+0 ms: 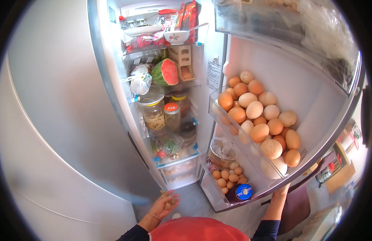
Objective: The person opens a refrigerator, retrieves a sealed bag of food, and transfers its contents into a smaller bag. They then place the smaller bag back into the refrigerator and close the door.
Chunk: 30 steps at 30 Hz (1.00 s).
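Observation:
My left hand [164, 205], with a bracelet at the wrist, holds small brownish lumpy pieces, perhaps ginger root [168, 201], in its palm below the fridge shelves. My right hand [282, 190] is at the lower edge of the open fridge door [321, 150]; its fingers are hidden behind the door. Many brown and pale eggs [254, 109] are heaped in the door's middle bin. The lower bin holds smaller eggs [225, 174], a jar with a blue lid [243, 192] and a plastic-covered container [222, 150].
Fridge shelves hold a cut watermelon [165, 73], a tied white bag [141, 79], glass jars [154, 116], a flowered bowl [176, 37] and bagged greens [172, 144]. Drawers [180, 173] are below. A closed silver door [68, 99] stands at the left; a dark chair [294, 208] is behind the open door.

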{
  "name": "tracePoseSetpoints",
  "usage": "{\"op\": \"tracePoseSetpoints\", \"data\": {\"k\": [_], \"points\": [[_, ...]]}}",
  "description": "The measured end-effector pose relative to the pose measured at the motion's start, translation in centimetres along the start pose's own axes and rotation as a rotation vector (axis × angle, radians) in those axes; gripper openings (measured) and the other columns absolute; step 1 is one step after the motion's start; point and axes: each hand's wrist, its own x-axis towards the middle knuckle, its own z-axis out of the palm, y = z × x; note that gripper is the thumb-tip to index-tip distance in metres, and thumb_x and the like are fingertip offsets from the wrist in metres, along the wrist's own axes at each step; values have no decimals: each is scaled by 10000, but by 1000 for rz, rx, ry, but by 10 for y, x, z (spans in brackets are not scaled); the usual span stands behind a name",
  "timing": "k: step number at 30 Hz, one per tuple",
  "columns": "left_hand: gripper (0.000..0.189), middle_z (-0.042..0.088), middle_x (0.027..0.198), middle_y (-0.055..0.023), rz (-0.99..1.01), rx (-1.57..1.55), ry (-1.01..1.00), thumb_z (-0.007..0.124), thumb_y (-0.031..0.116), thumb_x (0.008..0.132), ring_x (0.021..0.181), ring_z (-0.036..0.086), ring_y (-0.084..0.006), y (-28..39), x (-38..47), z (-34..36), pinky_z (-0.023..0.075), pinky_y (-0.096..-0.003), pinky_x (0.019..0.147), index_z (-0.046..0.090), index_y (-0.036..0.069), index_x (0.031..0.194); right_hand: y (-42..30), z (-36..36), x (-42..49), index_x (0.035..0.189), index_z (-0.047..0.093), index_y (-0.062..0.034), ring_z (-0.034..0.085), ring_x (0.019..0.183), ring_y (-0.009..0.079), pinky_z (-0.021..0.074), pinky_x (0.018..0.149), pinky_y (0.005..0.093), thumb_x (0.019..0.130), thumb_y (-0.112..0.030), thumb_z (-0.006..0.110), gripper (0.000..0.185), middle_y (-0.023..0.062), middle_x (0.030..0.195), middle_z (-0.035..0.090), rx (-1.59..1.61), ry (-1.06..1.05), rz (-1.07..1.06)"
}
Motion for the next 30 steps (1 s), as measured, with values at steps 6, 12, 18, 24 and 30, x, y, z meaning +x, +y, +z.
{"op": "tracePoseSetpoints", "data": {"k": [6, 12, 18, 24, 30], "points": [[341, 584, 1191, -155, 12, 10, 4, 507, 77, 939, 1055, 608, -299, -19, -5, 6, 547, -407, 857, 481, 69, 1279, 10, -22, -6, 1250, 501, -27, 568, 1023, 213, 500, 831, 341, 938, -395, 533, 483, 79, 1130, 572, 18, -96, 130], [340, 588, 1187, -151, 32, 6, 27, 517, 82, 937, 1056, 607, -294, -33, -8, 18, 546, -404, 857, 487, 74, 1275, 20, -7, -27, 1158, 538, -50, 603, 862, 205, 528, 719, 339, 916, -384, 571, 415, 51, 967, 594, -79, -124, 74], [337, 590, 1176, -146, 67, -13, 36, 512, 78, 937, 1047, 610, -292, -51, -19, 21, 548, -397, 852, 488, 75, 1273, 22, -16, -19, 1145, 557, -20, 547, 901, 158, 483, 762, 295, 952, -297, 528, 339, 47, 993, 576, -541, -332, -173], [337, 583, 1176, -145, 74, -6, 76, 519, 92, 940, 1038, 612, -288, -74, -24, 25, 549, -393, 847, 488, 79, 1274, 14, -14, -24, 1138, 544, 16, 512, 971, 182, 451, 837, 340, 956, -327, 509, 391, 83, 1053, 567, -740, -473, -433], [352, 566, 1199, -146, 116, 8, 125, 526, 103, 936, 1048, 603, -280, -104, -40, 33, 543, -388, 859, 478, 76, 1284, -30, 11, -48, 1030, 599, 29, 607, 885, 366, 470, 811, 384, 819, -36, 516, 236, 196, 931, 643, -947, -736, -674]]}}
